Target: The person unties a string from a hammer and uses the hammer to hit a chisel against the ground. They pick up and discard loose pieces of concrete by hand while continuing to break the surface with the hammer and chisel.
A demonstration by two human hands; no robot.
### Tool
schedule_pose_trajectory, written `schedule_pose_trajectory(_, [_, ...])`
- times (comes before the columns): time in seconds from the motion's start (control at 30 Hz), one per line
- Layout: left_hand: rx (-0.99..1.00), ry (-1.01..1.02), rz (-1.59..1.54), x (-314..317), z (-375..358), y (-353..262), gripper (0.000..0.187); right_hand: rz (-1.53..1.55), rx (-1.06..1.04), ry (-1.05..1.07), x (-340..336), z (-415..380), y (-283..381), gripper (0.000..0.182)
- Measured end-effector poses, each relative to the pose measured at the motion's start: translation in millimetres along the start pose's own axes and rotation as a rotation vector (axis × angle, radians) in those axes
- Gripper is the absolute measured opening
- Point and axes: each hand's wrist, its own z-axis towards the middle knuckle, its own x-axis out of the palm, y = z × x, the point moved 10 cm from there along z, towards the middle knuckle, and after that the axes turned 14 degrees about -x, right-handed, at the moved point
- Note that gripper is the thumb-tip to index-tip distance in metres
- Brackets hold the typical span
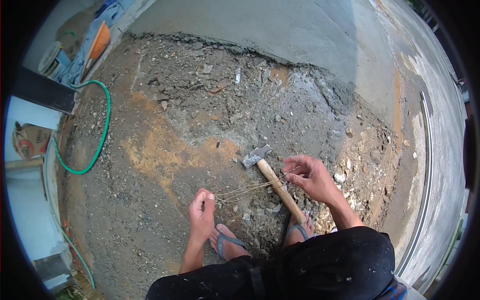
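Several strands of thin tan string (pixel 243 190) stretch between my two hands. My left hand (pixel 202 214) is closed, with the thumb pressed on the fingers and the string's left end in its grip. On the other side, my right hand (pixel 311 178) pinches the string between thumb and fingertips, its other fingers curled loosely. A hammer (pixel 280 189) with a wooden handle and a grey, dirt-smeared head lies below the string. Its handle end reaches my right foot, and the string crosses over the handle.
Wet smooth concrete (pixel 260 25) spreads ahead, ending in a rough edge above gravelly soil (pixel 135 200). A green hose (pixel 107 115) loops at the left, near an orange tool (pixel 99 41) and a bucket (pixel 50 59). A long metal bar (pixel 428 145) lies at the right.
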Motion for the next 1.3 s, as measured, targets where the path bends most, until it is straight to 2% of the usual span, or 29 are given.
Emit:
schedule_pose_trajectory(0.03, [0.0, -0.008, 0.004, -0.7, 0.3, -4.3, 0.024, 0.007, -0.003, 0.004, 0.0, 1.9, -3.6, 0.031])
schedule_pose_trajectory(0.1, [0.253, -0.166, 0.297, 1.0, -11.0, -42.8, 0.026, 0.533, 0.388, -0.366, -12.8, -8.5, -44.1, 0.037])
schedule_pose_trajectory(0.13, [0.258, -0.185, 0.296, 2.1, -16.6, -48.8, 0.026, 0.535, 0.377, -0.349, -15.5, -12.7, -45.8, 0.037])
schedule_pose_trajectory(0.2, [0.204, -0.148, 0.374, 10.7, -16.8, -57.7, 0.025, -0.064, -0.091, -0.268, -45.5, -0.8, -9.5, 0.055])
schedule_pose_trajectory(0.23, [0.178, -0.007, 0.385, 23.2, -16.9, -60.3, 0.024, -0.334, -0.341, -0.227, -34.8, 4.9, 14.4, 0.065])
schedule_pose_trajectory(0.3, [0.154, 0.307, 0.326, 55.2, -22.9, -61.3, 0.024, -0.126, -0.433, 0.095, 20.7, 11.9, 65.3, 0.079])
schedule_pose_trajectory(0.37, [0.197, 0.611, 0.171, 91.5, -35.5, -71.5, 0.027, 0.334, -0.321, 0.309, 82.9, 1.3, 67.3, 0.08])
schedule_pose_trajectory(0.43, [0.258, 0.706, 0.147, 105.4, -45.6, -93.0, 0.028, 0.304, -0.362, 0.605, 130.6, -18.0, 49.9, 0.076])
schedule_pose_trajectory(0.47, [0.267, 0.696, 0.147, 103.3, -40.5, -96.5, 0.028, 0.294, -0.331, 0.741, 142.1, -29.6, 41.1, 0.059])
schedule_pose_trajectory(0.5, [0.316, 0.677, 0.129, 98.7, -35.5, -102.7, 0.029, 0.292, -0.339, 0.75, 139.2, -35.9, 40.9, 0.059])
schedule_pose_trajectory(0.57, [0.375, 0.617, 0.122, 84.4, -29.6, -109.0, 0.03, 0.857, 0.337, 0.677, 143.1, -53.0, 10.1, 0.034])
schedule_pose_trajectory(0.6, [0.219, 0.617, 0.0, 73.8, -22.2, -100.4, 0.03, 0.858, 0.325, 0.719, 144.7, -56.4, 10.5, 0.034])
schedule_pose_trajectory(0.67, [-0.02, 0.665, -0.319, 60.8, -11.6, -70.3, 0.027, 0.775, 0.32, 0.448, 123.4, -43.3, -9.9, 0.02])
schedule_pose_trajectory(0.7, [-0.005, 0.638, -0.32, 58.7, -11.3, -66.4, 0.027, 0.772, 0.309, 0.478, 123.9, -46.0, -11.4, 0.02])
schedule_pose_trajectory(0.77, [-0.091, 0.542, -0.275, 58.0, -4.8, -48.3, 0.025, 0.545, 0.142, 0.311, 99.6, -33.1, -14.9, 0.021])
schedule_pose_trajectory(0.8, [-0.154, 0.508, -0.28, 59.5, -1.0, -34.4, 0.024, 0.495, 0.15, 0.265, 90.1, -31.0, -9.6, 0.021])
schedule_pose_trajectory(0.83, [-0.154, 0.5, -0.287, 64.5, 1.9, -23.0, 0.024, 0.493, 0.153, 0.275, 88.8, -30.0, -4.7, 0.021])
schedule_pose_trajectory(0.93, [-0.401, 0.412, -0.451, 80.7, 6.7, 29.4, 0.02, 0.036, -0.212, 0.204, 62.3, -14.8, 37.9, 0.016])
schedule_pose_trajectory(0.97, [-0.399, 0.413, -0.459, 85.4, 6.4, 36.3, 0.02, 0.03, -0.212, 0.209, 60.7, -13.5, 43.1, 0.016])
schedule_pose_trajectory(1.03, [-0.485, 0.518, -0.41, 102.7, -2.5, 51.5, 0.019, -0.222, -0.37, 0.255, 62.4, -12.4, 63.2, 0.008])
schedule_pose_trajectory(1.17, [-0.559, 0.568, -0.465, 107.8, -2.4, 67.1, 0.021, -0.285, -0.527, 0.294, 73.4, -12.5, 79.9, 0.006])
schedule_pose_trajectory(1.2, [-0.559, 0.571, -0.465, 109.1, 0.0, 74.3, 0.021, -0.28, -0.592, 0.301, 77.1, -13.7, 82.4, 0.008])
schedule_pose_trajectory(1.27, [-0.108, 0.131, -0.191, 69.2, 20.3, 61.9, 0.045, -0.307, -0.651, 0.319, 81.5, -15.9, 85.0, 0.013])
schedule_pose_trajectory(1.3, [-0.109, 0.136, -0.193, 66.3, 16.1, 54.1, 0.045, -0.312, -0.647, 0.318, 81.7, -14.3, 89.2, 0.013])
